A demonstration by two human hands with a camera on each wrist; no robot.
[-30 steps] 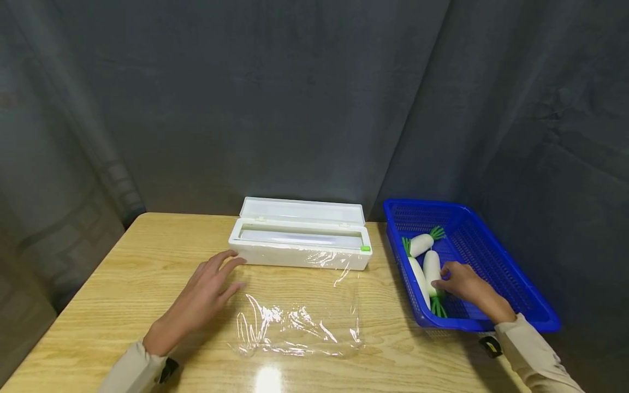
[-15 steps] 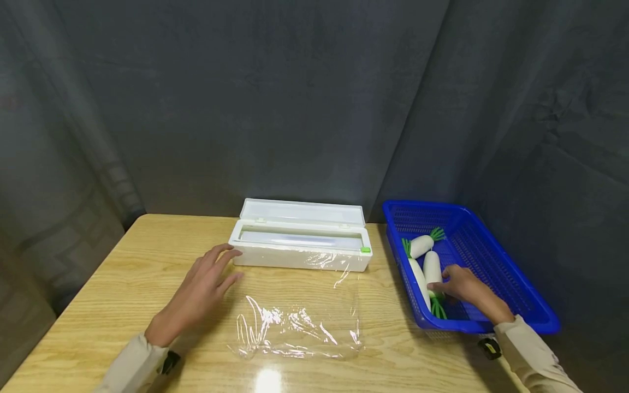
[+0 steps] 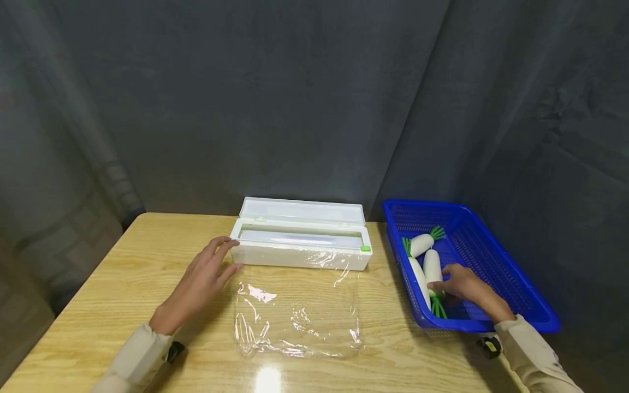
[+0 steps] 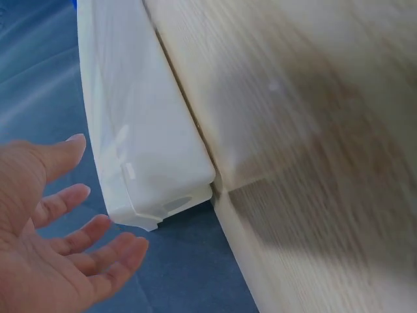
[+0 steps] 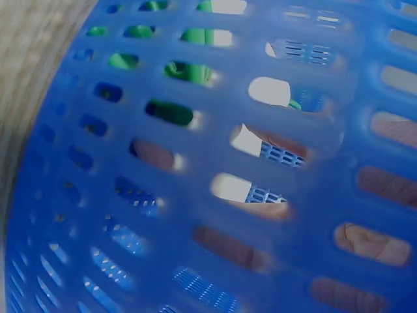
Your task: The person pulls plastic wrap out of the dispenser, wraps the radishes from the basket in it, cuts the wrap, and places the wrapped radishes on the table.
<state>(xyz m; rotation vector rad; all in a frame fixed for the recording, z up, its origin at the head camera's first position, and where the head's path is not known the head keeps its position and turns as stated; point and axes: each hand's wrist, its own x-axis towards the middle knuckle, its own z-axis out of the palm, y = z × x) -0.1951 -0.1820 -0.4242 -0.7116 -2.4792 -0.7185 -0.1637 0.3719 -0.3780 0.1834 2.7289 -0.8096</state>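
Observation:
My right hand [image 3: 462, 284] is inside the blue basket, its thumb and fingers around the lower part of a white radish [image 3: 432, 265], close above the green leaves. In the right wrist view the basket wall [image 5: 339, 143] covers most of that grip. Two more white radishes [image 3: 421, 245] lie beside it. My left hand [image 3: 199, 284], fingers spread and loosely bent, hovers at the left end of a white cling film dispenser [image 3: 300, 257]. From the left wrist, the fingers show apart from the dispenser [image 4: 150, 117]. Clear cling film [image 3: 300, 322] stretches from the dispenser over the table.
The dispenser's lid [image 3: 302, 209] stands raised at the back, and a green slider [image 3: 366, 248] sits at its right end. The blue basket [image 3: 513, 267] stands on the right side of the wooden table [image 3: 123, 273]. A dark curtain [image 3: 275, 109] hangs behind.
My left hand has moved slightly away from me, up along the dispenser's left end. The right thumb has moved down the radish toward its leaves. The film's left part has shifted.

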